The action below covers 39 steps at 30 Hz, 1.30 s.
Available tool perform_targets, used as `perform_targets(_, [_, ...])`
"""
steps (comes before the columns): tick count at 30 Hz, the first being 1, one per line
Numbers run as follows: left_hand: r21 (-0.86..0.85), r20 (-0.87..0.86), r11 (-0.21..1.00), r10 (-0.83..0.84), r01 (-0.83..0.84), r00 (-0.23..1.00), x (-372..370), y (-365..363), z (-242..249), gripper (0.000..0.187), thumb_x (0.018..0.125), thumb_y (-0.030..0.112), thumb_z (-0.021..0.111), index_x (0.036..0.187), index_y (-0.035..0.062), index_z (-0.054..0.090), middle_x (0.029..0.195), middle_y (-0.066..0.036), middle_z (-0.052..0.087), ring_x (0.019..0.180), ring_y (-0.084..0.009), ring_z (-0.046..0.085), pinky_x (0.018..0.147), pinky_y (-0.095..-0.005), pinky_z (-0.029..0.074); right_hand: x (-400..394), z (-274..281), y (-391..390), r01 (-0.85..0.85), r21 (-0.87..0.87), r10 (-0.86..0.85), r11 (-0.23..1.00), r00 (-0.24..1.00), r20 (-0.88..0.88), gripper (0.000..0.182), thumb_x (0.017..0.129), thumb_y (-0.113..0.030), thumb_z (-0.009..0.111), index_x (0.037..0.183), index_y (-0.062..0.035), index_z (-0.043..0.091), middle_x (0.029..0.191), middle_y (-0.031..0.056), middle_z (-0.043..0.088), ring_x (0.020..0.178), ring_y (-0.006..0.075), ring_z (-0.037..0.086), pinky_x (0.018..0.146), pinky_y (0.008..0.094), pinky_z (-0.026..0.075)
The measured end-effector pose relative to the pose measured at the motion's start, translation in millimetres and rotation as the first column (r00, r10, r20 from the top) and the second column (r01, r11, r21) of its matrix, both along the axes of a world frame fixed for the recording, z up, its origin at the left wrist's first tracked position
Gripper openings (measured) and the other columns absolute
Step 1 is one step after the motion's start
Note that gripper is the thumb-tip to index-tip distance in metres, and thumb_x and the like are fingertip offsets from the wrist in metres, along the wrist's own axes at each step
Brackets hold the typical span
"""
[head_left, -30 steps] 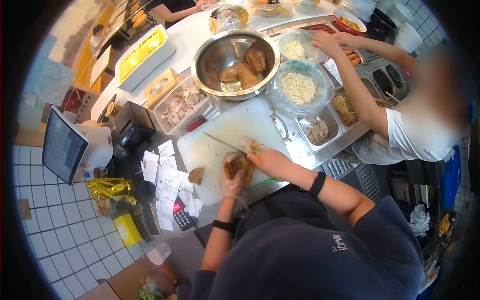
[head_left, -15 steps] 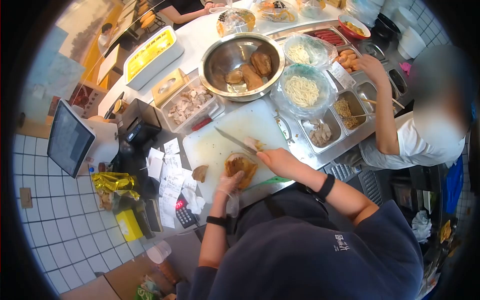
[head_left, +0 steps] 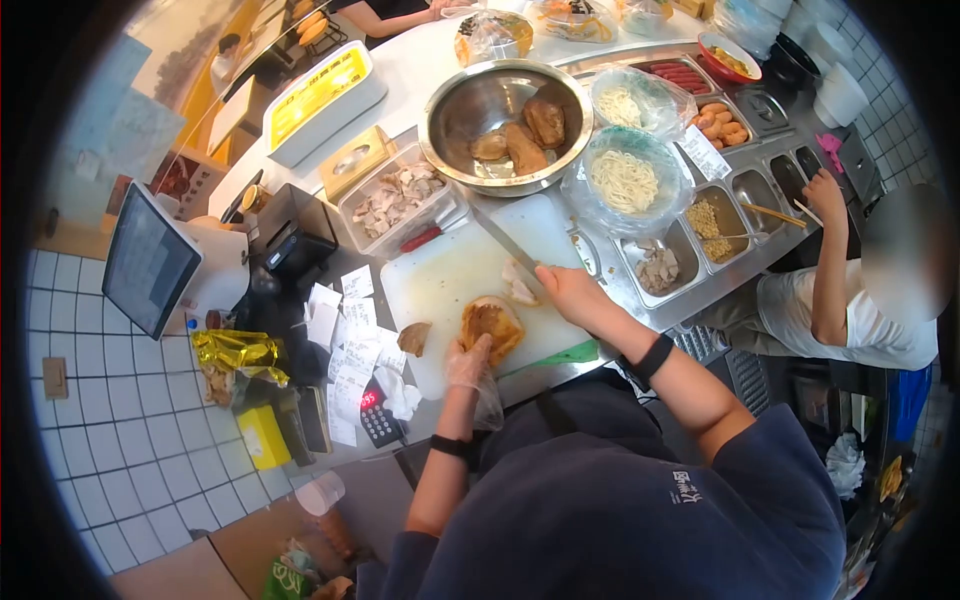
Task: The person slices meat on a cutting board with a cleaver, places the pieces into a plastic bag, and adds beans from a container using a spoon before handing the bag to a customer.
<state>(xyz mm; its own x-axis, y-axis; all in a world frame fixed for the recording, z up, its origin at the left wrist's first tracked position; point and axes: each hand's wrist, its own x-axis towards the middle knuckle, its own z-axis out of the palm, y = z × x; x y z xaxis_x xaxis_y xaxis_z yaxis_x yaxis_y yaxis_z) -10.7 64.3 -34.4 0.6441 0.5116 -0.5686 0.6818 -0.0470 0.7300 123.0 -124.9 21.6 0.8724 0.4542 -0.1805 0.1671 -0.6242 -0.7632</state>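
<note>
On the white cutting board (head_left: 440,280) lies a browned piece of meat (head_left: 492,328), held at its lower left by my left hand (head_left: 468,364), which wears a clear plastic glove. My right hand (head_left: 570,295) is wrapped round the handle of a knife (head_left: 505,238), its blade pointing up and left above the board. A pale slice (head_left: 520,282) lies beside the blade, near my right fingers. At the board's left side sits a small brown end piece (head_left: 414,338). The knife's handle is mostly hidden in my hand.
Beyond the board stand a steel bowl (head_left: 440,160) with brown meat chunks and a tub (head_left: 400,205) of cut meat. Noodles in bags (head_left: 625,182) and steel food trays (head_left: 690,285) are to the right. A co-worker (head_left: 850,290) stands right; receipts (head_left: 355,355) lie left.
The knife has lifted away from the meat, up and left of the pale slice. The meat shows more of its face. The co-worker's arm has moved right and down, towards the far trays.
</note>
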Motion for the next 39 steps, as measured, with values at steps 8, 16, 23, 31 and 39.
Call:
perform_targets(8, [0.018,0.16,0.992,-0.123,0.122,0.979,8,13,-7,0.045,0.079,0.029,0.071,0.103,-0.0046,0.053,0.087,-0.01,0.062,0.072,-0.016,0.059,0.058,-0.0297,0.05,-48,42,-23,-0.164,-0.081,0.157,0.983,0.984,-0.09,0.05,0.095,-0.038,0.038,0.076,0.0019,0.061,0.07,0.0254,0.059,0.072,0.0428,0.058,0.068,0.0477,0.046])
perform_targets(16, [-0.435,0.028,0.9,0.0,0.013,1.0,24,11,20,0.043,0.08,0.024,0.071,0.105,-0.0041,0.049,0.088,-0.013,0.061,0.072,-0.0227,0.064,0.053,-0.0343,0.055,-74,60,-24,-0.215,-0.266,0.22,0.94,0.975,-0.01,0.047,0.095,-0.039,0.04,0.079,0.0007,0.058,0.066,0.0207,0.061,0.063,0.0386,0.061,0.06,0.0461,0.05])
perform_targets(23, [-0.269,0.002,0.963,-0.018,0.018,1.0,27,2,21,0.034,0.08,0.015,0.066,0.103,-0.0021,0.048,0.085,-0.012,0.059,0.069,-0.023,0.062,0.041,-0.0333,0.051,-61,3,23,-0.195,-0.256,0.22,0.947,0.973,0.073,0.045,0.094,-0.039,0.041,0.077,-0.0007,0.057,0.066,0.0196,0.061,0.063,0.0367,0.061,0.057,0.0445,0.05])
perform_targets(31, [-0.239,-0.05,0.97,-0.058,0.044,0.997,29,12,15,0.033,0.08,0.017,0.067,0.098,-0.003,0.049,0.084,-0.012,0.059,0.066,-0.0212,0.061,0.044,-0.0325,0.052,-30,39,-10,-0.323,-0.218,0.312,0.921,0.946,-0.086,0.048,0.095,-0.039,0.036,0.081,-0.0009,0.061,0.069,0.0198,0.062,0.072,0.0372,0.061,0.068,0.0457,0.049])
perform_targets(39, [-0.267,-0.056,0.96,-0.098,0.08,0.994,31,18,5,0.031,0.081,0.019,0.067,0.1,-0.0021,0.054,0.086,-0.012,0.061,0.065,-0.0214,0.06,0.042,-0.0319,0.05,-42,-15,25,-0.254,-0.213,0.261,0.943,0.965,0.006,0.049,0.095,-0.04,0.036,0.082,-0.0006,0.062,0.072,0.0205,0.062,0.073,0.0377,0.061,0.067,0.0466,0.048])
